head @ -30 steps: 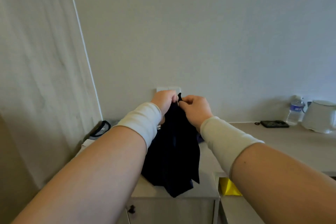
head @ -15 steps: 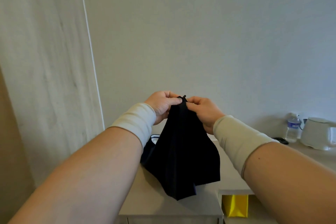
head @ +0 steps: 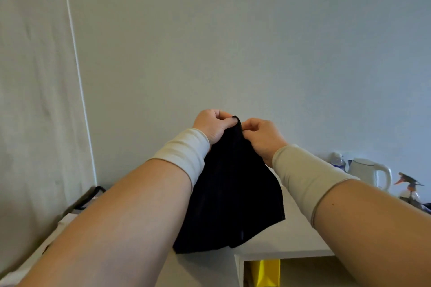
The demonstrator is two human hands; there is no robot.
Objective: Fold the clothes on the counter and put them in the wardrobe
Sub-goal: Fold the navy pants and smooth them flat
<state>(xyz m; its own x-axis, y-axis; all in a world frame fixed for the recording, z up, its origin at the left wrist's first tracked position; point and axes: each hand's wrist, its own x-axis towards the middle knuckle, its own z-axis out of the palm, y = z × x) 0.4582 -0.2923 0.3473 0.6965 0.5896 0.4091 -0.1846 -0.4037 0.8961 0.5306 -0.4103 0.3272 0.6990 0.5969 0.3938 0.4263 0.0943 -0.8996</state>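
Both hands pinch the same top edge of a black garment (head: pixel 229 184) — the left hand (head: pixel 211 127) with thumb and curled fingers closed on the cloth from the left, the right hand (head: pixel 262 137) doing the same from the right, the two grips touching or nearly so at the peak of the fabric. Neither grip is spread; each is pressed together on the cloth.

From that single high point the garment hangs straight down, its long axis vertical, widening toward the hem. The lower edge drapes at or just above the pale surface (head: pixel 291 237); whether it rests on it I cannot tell. The garment lies directly below the grips and between the forearms, so neither hand is nearer than the other.

The coming move, as I judge it, turns on this: with both pinches bunched at one spot, the cloth cannot open flat — the hands would need to slide apart along the top edge before it can be laid down and folded.

Farther right on the surface stand a white kettle (head: pixel 368 171), a water bottle (head: pixel 338 161) and a spray bottle (head: pixel 410 187)
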